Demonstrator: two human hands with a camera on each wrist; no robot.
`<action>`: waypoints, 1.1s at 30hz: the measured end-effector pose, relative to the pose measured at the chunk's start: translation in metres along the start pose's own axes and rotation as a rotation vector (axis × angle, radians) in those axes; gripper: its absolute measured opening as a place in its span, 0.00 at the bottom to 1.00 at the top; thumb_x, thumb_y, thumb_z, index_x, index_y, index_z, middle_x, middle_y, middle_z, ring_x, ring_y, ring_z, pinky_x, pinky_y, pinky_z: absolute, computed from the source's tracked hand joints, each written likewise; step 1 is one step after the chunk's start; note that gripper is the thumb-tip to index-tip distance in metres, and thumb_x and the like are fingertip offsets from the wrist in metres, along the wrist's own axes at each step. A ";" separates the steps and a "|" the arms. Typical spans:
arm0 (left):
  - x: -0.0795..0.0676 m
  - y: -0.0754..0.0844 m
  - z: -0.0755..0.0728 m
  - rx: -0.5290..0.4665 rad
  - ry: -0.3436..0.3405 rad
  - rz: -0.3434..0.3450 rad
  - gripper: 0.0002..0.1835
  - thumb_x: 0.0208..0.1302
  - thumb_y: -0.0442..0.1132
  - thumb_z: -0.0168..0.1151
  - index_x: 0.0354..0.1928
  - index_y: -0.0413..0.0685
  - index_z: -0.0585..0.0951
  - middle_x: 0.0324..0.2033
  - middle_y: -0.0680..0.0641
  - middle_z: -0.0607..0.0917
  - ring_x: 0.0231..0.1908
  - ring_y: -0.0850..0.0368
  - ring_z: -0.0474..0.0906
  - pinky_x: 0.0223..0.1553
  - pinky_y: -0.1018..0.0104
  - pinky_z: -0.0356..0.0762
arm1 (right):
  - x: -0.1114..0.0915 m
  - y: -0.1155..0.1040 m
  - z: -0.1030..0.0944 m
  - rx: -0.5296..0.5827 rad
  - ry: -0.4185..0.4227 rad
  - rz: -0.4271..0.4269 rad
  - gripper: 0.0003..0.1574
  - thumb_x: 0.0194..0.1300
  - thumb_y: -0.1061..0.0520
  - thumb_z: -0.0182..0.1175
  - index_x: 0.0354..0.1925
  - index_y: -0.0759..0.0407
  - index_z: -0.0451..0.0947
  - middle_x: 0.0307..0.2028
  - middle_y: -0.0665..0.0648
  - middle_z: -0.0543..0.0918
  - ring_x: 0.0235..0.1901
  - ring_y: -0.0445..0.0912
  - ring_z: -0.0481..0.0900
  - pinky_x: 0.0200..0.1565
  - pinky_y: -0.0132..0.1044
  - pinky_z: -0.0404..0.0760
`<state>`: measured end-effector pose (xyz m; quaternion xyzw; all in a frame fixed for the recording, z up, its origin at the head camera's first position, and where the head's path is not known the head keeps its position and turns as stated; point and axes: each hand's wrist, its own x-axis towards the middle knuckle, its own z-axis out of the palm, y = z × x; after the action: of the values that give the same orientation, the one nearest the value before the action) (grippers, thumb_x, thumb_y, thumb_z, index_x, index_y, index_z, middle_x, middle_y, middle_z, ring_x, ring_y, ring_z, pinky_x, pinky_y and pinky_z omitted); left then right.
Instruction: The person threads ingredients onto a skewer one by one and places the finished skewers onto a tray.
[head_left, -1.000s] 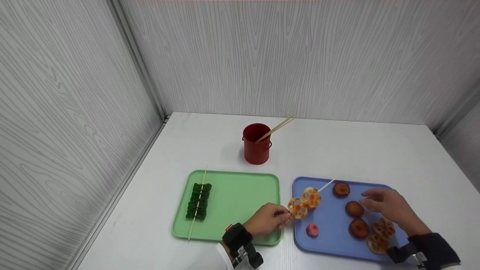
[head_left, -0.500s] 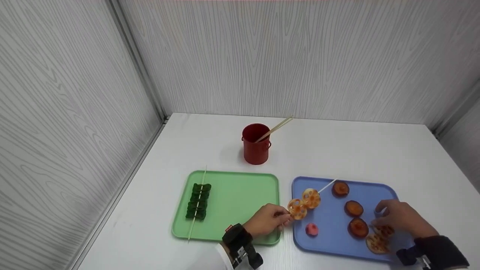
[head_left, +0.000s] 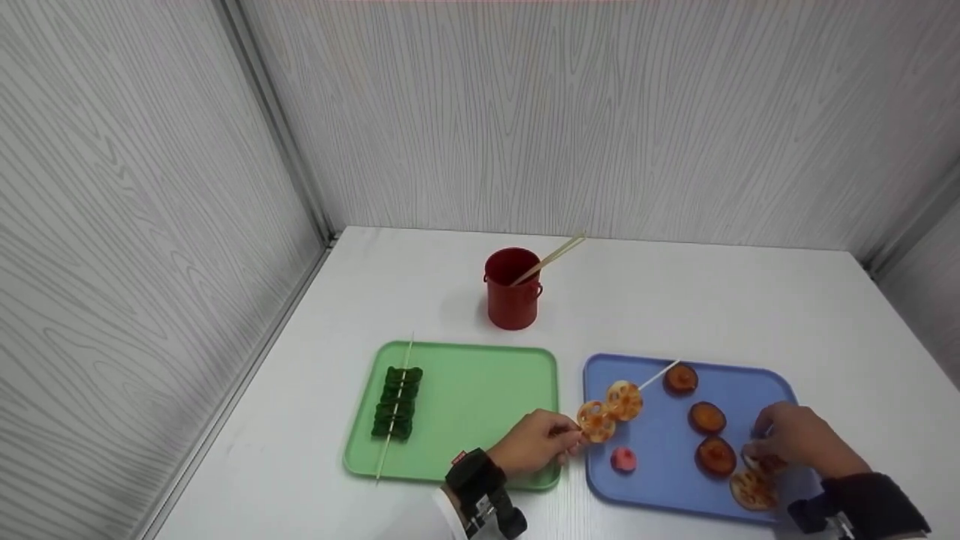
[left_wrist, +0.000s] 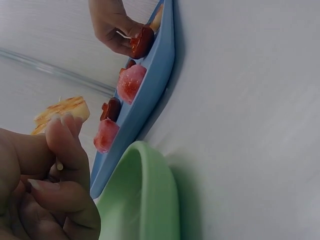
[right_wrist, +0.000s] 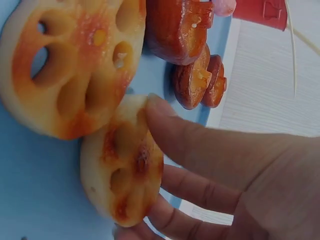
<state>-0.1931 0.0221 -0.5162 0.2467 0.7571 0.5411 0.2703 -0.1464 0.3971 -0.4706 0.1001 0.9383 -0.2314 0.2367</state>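
My left hand (head_left: 536, 444) pinches the near end of a thin skewer (head_left: 661, 374) that carries two lotus root slices (head_left: 624, 400). The skewer points up and right over the left part of the blue tray (head_left: 660, 491). At that tray's right side, my right hand (head_left: 802, 441) grips a loose lotus root slice (right_wrist: 125, 167), thumb on one face and fingers behind its edge. Another lotus root slice (right_wrist: 70, 70) lies against it, nearer the tray's front. In the head view the right hand covers much of the gripped slice.
Several brown mushrooms (head_left: 707, 418) and a pink ball (head_left: 623, 459) lie on the blue tray. Left of it, a green tray (head_left: 487, 375) bears a skewer of dark green folded pieces (head_left: 394, 409). Behind stands a red bucket (head_left: 513, 300) with thin sticks (head_left: 559, 253) leaning out.
My right hand has moved down and right from above the mushrooms onto the loose lotus root slice and taken hold of it. The left hand and its skewer have hardly moved.
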 end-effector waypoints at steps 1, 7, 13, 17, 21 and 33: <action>0.000 0.000 0.000 0.001 -0.001 0.004 0.09 0.70 0.35 0.57 0.38 0.36 0.84 0.25 0.52 0.81 0.22 0.67 0.74 0.26 0.77 0.71 | 0.000 -0.001 0.000 0.009 0.001 -0.005 0.22 0.56 0.55 0.71 0.39 0.73 0.78 0.31 0.57 0.82 0.30 0.47 0.80 0.33 0.42 0.80; 0.000 -0.001 0.000 -0.007 0.008 0.010 0.09 0.70 0.34 0.57 0.37 0.37 0.84 0.25 0.53 0.80 0.22 0.67 0.74 0.25 0.77 0.70 | -0.004 -0.005 0.002 0.072 0.006 -0.030 0.15 0.58 0.62 0.69 0.37 0.75 0.80 0.27 0.57 0.83 0.26 0.47 0.83 0.30 0.40 0.83; 0.000 -0.002 0.001 -0.025 0.009 -0.006 0.08 0.70 0.34 0.57 0.38 0.37 0.84 0.25 0.53 0.81 0.21 0.67 0.74 0.25 0.77 0.71 | -0.006 -0.008 0.000 0.047 0.032 -0.065 0.07 0.59 0.64 0.67 0.33 0.70 0.81 0.25 0.56 0.83 0.25 0.46 0.82 0.29 0.39 0.82; 0.000 -0.003 0.000 -0.020 0.003 0.007 0.08 0.70 0.33 0.57 0.38 0.37 0.84 0.25 0.52 0.81 0.21 0.67 0.74 0.25 0.77 0.71 | -0.007 -0.005 -0.007 -0.011 0.089 -0.134 0.05 0.60 0.64 0.66 0.31 0.67 0.83 0.26 0.55 0.83 0.26 0.46 0.79 0.29 0.40 0.79; -0.001 -0.003 -0.001 -0.018 0.005 0.007 0.08 0.69 0.34 0.57 0.37 0.37 0.84 0.25 0.52 0.82 0.21 0.67 0.74 0.25 0.77 0.72 | -0.009 -0.003 -0.015 -0.061 0.230 -0.236 0.05 0.59 0.62 0.66 0.30 0.66 0.84 0.26 0.55 0.84 0.25 0.46 0.77 0.26 0.40 0.75; -0.003 -0.004 0.000 -0.011 -0.012 0.028 0.09 0.70 0.34 0.57 0.39 0.38 0.85 0.24 0.54 0.80 0.22 0.68 0.74 0.25 0.78 0.71 | -0.008 -0.018 -0.012 0.095 0.535 -0.258 0.11 0.67 0.60 0.61 0.35 0.70 0.83 0.24 0.56 0.85 0.23 0.43 0.82 0.23 0.31 0.73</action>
<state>-0.1915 0.0189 -0.5192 0.2590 0.7489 0.5477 0.2684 -0.1498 0.3859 -0.4507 0.0486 0.9604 -0.2686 -0.0551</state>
